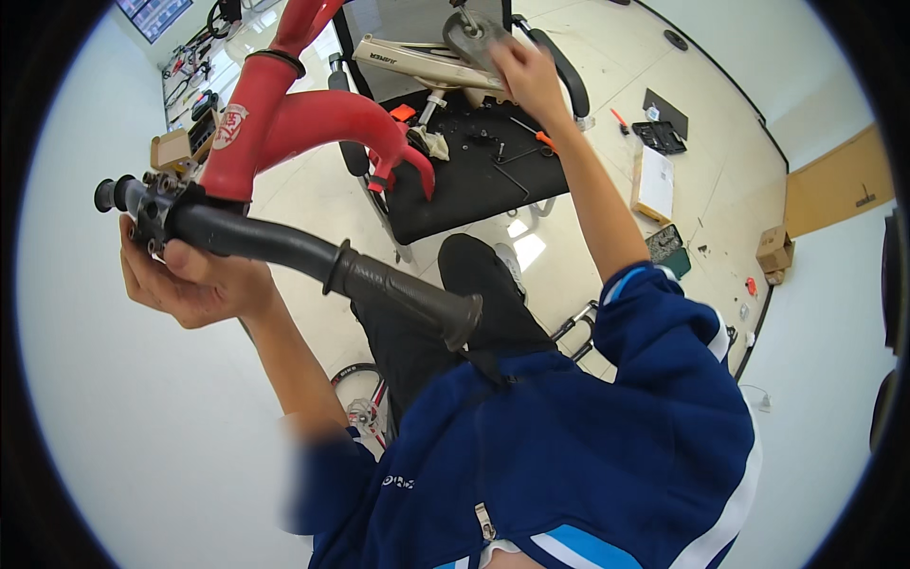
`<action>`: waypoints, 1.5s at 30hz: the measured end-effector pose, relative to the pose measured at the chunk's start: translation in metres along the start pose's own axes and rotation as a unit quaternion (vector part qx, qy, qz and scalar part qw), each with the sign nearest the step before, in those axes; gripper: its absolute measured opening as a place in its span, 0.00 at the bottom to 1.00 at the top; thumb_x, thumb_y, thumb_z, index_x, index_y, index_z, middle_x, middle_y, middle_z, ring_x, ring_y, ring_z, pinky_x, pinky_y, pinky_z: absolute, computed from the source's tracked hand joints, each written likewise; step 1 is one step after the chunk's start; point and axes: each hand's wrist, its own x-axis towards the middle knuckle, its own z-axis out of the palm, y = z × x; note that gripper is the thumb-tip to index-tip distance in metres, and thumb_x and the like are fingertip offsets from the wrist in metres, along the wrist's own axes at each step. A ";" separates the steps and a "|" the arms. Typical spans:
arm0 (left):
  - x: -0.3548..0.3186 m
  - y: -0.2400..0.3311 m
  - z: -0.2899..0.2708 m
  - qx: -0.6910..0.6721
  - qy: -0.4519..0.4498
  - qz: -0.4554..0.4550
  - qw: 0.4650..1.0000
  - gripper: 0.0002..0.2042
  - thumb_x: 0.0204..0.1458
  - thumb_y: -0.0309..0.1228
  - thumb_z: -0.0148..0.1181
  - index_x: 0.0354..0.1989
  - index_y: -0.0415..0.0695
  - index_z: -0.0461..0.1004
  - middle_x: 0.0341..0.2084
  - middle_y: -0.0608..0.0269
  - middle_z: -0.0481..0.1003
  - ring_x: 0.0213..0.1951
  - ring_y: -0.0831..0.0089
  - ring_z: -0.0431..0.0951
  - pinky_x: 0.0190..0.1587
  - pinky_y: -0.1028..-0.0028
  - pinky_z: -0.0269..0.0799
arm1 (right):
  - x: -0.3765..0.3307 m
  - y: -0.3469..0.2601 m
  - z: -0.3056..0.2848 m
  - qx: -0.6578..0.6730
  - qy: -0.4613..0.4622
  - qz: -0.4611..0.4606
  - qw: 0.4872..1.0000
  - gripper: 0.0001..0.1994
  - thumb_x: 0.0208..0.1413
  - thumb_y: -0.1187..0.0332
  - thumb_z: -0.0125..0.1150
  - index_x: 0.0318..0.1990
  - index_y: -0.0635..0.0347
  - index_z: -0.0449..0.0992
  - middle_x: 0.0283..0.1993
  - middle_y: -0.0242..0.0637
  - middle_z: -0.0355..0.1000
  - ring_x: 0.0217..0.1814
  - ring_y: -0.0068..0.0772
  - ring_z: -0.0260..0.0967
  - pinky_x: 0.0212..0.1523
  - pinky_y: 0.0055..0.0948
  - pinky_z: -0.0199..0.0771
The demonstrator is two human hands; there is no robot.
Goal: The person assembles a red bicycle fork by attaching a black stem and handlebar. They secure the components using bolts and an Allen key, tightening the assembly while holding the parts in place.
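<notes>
My left hand [194,280] is closed from below around the black handlebar [270,237] by its clamp, with the thumb up against the bar. The bar carries a dark ribbed grip [408,294] and meets a red bicycle frame [251,133] above it. My right hand [533,83] reaches out over a black chair, fingers curled in at the edge of a grey rounded piece [471,38]. Its fingertips are smeared, so what they pinch cannot be made out. Beside it a cream frame part [408,62] lies across the chair.
On the black chair seat [427,209] lie an orange-handled screwdriver [533,133], a hex key [512,180] and several small dark parts. A black tool case [659,136], a white box [654,185] and a cardboard box [774,248] are on the floor to the right.
</notes>
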 end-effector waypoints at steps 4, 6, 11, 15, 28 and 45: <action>0.002 0.005 -0.001 0.004 0.015 -0.035 0.999 0.29 0.66 0.48 0.43 0.53 0.29 0.71 0.46 0.47 0.73 0.43 0.65 0.76 0.41 0.72 0.76 | -0.130 0.165 0.023 -0.147 -0.253 0.218 0.931 0.11 0.47 0.66 0.63 0.32 0.66 0.78 0.36 0.53 0.77 0.41 0.53 0.76 0.44 0.42 0.76; 0.008 0.002 -0.012 0.053 0.010 0.007 0.999 0.28 0.65 0.48 0.42 0.54 0.31 0.70 0.47 0.47 0.74 0.46 0.63 0.77 0.44 0.70 0.78 | -0.173 0.194 0.029 -0.214 -0.253 0.242 0.912 0.13 0.45 0.65 0.67 0.33 0.67 0.77 0.37 0.54 0.76 0.42 0.55 0.75 0.45 0.44 0.76; -0.005 -0.005 -0.006 0.040 -0.006 -0.049 0.998 0.33 0.64 0.54 0.41 0.54 0.27 0.68 0.45 0.47 0.68 0.40 0.59 0.74 0.44 0.65 0.71 | -0.198 0.220 0.037 -0.253 -0.244 0.235 0.906 0.08 0.46 0.69 0.67 0.30 0.65 0.77 0.32 0.51 0.76 0.39 0.55 0.74 0.42 0.46 0.74; -0.007 0.002 -0.002 -0.063 -0.049 -0.083 0.993 0.30 0.64 0.46 0.45 0.58 0.25 0.62 0.50 0.50 0.61 0.39 0.66 0.75 0.40 0.71 0.75 | -0.186 0.205 0.026 -0.168 -0.237 0.198 0.936 0.09 0.52 0.69 0.64 0.30 0.68 0.75 0.27 0.46 0.76 0.32 0.42 0.77 0.34 0.36 0.75; -0.011 -0.005 -0.007 -0.088 -0.025 -0.056 0.994 0.23 0.57 0.35 0.55 0.56 0.30 0.68 0.45 0.55 0.64 0.37 0.74 0.66 0.33 0.79 0.64 | 0.012 -0.201 0.008 0.512 -0.203 -0.044 0.833 0.08 0.60 0.76 0.58 0.45 0.68 0.70 0.42 0.48 0.77 0.40 0.34 0.79 0.43 0.30 0.81; -0.009 -0.005 -0.003 -0.133 -0.023 -0.040 0.990 0.24 0.55 0.32 0.58 0.56 0.26 0.67 0.46 0.49 0.63 0.43 0.67 0.68 0.39 0.76 0.72 | 0.045 -0.268 0.039 0.271 -0.265 -0.246 0.892 0.12 0.60 0.75 0.60 0.50 0.68 0.75 0.40 0.36 0.78 0.40 0.23 0.76 0.43 0.22 0.77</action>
